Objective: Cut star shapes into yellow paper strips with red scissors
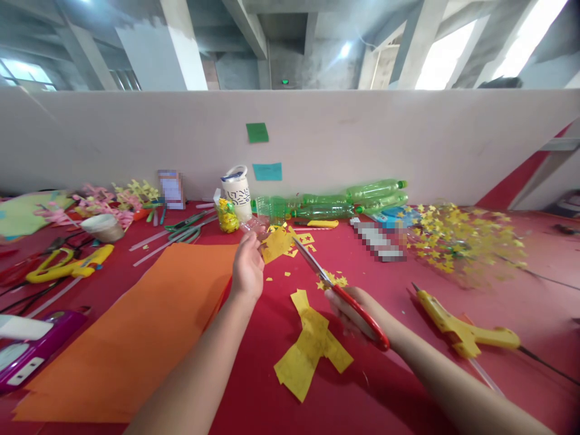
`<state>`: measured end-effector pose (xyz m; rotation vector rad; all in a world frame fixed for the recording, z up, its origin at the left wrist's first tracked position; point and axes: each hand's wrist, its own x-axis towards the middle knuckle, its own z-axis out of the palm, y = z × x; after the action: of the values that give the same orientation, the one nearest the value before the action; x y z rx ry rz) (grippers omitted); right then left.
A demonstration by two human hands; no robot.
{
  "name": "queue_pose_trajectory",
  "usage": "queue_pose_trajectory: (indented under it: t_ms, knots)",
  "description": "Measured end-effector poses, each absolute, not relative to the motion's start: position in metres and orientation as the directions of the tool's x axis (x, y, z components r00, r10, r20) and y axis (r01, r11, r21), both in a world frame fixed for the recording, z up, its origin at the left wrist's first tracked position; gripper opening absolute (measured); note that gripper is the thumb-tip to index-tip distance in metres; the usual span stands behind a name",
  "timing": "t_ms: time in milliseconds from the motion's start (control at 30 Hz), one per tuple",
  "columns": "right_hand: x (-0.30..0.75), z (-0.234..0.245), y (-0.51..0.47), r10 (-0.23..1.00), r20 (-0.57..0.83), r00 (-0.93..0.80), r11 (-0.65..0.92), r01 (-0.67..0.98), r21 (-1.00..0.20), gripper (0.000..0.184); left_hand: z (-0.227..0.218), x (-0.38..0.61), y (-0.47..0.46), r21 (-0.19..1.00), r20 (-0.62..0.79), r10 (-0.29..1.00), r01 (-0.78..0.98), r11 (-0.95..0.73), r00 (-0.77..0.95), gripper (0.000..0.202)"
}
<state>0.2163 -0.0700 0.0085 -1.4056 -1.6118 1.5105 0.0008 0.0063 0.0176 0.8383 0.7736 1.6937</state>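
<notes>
While the left hand [249,266] pinches a yellow sheet [277,244] between thumb and fingers, the right hand [351,311] has its grip wrapped around the handles of red-handled scissors [341,293]. The sheet projects rightward from the left grip, over the far half of the surface [254,386], and the scissor tips point at its right side; whether they touch cannot be told. Small yellow stars [341,281] lie just beside the right grip. Toward the near edge, yellow pieces [313,332] overlap one another. Orange sheets [136,326] spread toward the near left corner, green bottles [328,211] line the far edge, and a yellow glue gun [462,332] lies toward the right edge.
</notes>
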Motion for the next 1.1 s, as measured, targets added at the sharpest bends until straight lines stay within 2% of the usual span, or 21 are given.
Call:
queue_pose_trajectory:
  t_ms: [267, 567, 800, 1100]
  knots:
    - [0.212, 0.009, -0.068, 0.901, -0.343, -0.267, -0.219, 0.404, -0.888, 0.051, 0.009, 0.004, 0.006, 0.947, 0.086, 0.995, -0.305, -0.098, -0.050, 0.029]
    - [0.215, 0.007, -0.071, 0.899, -0.330, -0.289, -0.190, 0.422, -0.887, 0.043, 0.010, 0.011, 0.001, 0.931, 0.043, 0.997, -0.358, -0.065, -0.070, 0.024]
    - [0.214, 0.008, -0.075, 0.886, -0.301, -0.354, -0.174, 0.347, -0.921, 0.047, 0.007, 0.016, -0.005, 0.946, 0.092, 0.996, -0.313, -0.086, 0.005, 0.020]
    - [0.209, 0.011, -0.078, 0.880, -0.310, -0.360, -0.204, 0.304, -0.931, 0.050, 0.007, 0.019, -0.005, 0.940, 0.098, 0.995, -0.330, -0.093, -0.002, 0.018]
